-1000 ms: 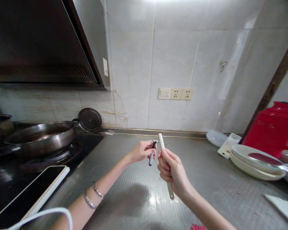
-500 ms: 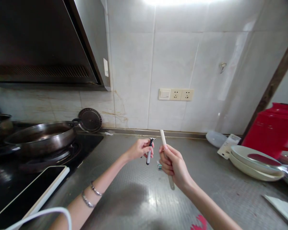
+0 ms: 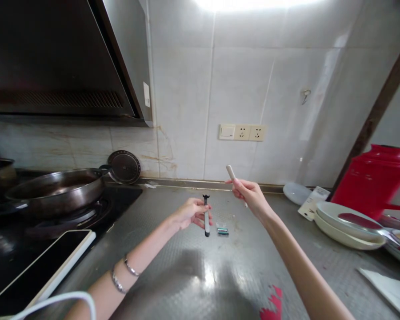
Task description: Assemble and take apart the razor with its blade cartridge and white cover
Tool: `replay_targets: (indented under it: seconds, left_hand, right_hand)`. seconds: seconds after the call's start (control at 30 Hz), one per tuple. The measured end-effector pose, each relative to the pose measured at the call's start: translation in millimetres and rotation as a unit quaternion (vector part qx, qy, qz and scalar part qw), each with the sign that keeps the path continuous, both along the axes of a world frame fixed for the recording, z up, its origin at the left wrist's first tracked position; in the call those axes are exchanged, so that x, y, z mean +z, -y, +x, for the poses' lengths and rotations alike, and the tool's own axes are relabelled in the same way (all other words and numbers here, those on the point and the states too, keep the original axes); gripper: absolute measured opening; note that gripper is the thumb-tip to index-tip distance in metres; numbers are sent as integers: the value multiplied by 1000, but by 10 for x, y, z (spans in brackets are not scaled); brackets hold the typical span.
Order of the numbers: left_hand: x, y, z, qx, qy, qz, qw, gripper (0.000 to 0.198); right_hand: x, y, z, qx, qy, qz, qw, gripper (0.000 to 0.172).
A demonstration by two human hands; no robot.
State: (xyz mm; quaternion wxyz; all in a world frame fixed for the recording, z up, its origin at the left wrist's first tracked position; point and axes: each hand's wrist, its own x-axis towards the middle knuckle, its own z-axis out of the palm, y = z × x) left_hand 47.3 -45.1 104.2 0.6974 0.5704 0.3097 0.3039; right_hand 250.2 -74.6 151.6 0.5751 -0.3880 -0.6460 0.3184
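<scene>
My left hand (image 3: 194, 213) is over the middle of the counter, fingers closed around a grey and black razor handle (image 3: 206, 218). The handle stands upright with its small forked head at the top; no blade shows on it. To its right, a small teal and black razor cartridge (image 3: 223, 231) lies on the metal counter (image 3: 173, 275). Higher and further right, my right hand (image 3: 250, 195) grips a slim, pale stick (image 3: 231, 172) that tilts up to the left. The fingers hide much of the stick, and its kind I cannot tell.
At the left, a steel pan (image 3: 58, 186) sits on the black stove beside a phone (image 3: 40, 275) with a white cable. Plates (image 3: 348, 231), a white card (image 3: 314, 203) and a red jug (image 3: 373, 182) stand at the right. Wall sockets (image 3: 250, 132) are behind.
My right hand has moved up and right with the pale stick, away from the left hand. The razor handle has dropped slightly and turned, and the cartridge now shows fully.
</scene>
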Motion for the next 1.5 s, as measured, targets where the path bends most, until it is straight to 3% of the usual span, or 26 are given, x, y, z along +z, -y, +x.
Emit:
replay_targets:
  seconds: [0.17, 0.43, 0.63, 0.77, 0.83, 0.97, 1.0, 1.13, 1.17, 1.27, 1.33, 1.5]
  left_hand:
    - [-298, 24, -85, 1, -12, -77, 997, 23]
    - [-512, 165, -75, 31, 0, -126, 992, 18]
    - [-695, 149, -67, 28, -20, -125, 992, 17]
    - [-741, 168, -59, 19, -29, -123, 992, 16]
    - [-738, 186, -50, 6, -27, -123, 992, 17]
    - [-718, 216, -38, -1, -16, -121, 992, 18]
    - [-715, 220, -36, -1, -14, -120, 993, 18]
    - [-717, 225, -33, -9, -6, -115, 993, 19]
    - [-719, 224, -32, -11, -4, -116, 993, 20]
    - [-725, 217, -32, -6, -1, -121, 993, 20]
    - [-731, 206, -34, -5, 2, -121, 993, 20]
    - [-736, 186, -29, -8, 10, -119, 993, 19]
  right_hand:
    - [-162, -135, 15, -30, 174, -34, 984, 50]
    - [-594, -353, -5, 10, 385, -130, 914, 61]
    - [-778, -421, -15, 76, 416, -129, 897, 60]
    - [-792, -431, -9, -5, 445, -114, 888, 60]
    - [-785, -417, -17, -14, 434, -111, 894, 59]
    - [-808, -403, -48, 117, 391, -136, 903, 58]
    - [-823, -410, -51, 116, 390, -136, 903, 59]
    - [-860, -448, -30, -6, 402, -107, 909, 58]
    - [-852, -446, -21, 2, 400, -111, 910, 57]
    - [-797, -413, -2, 126, 388, -153, 900, 55]
    - [-763, -396, 7, 161, 388, -166, 892, 55]
    - [-763, -432, 34, 43, 398, -113, 909, 58]
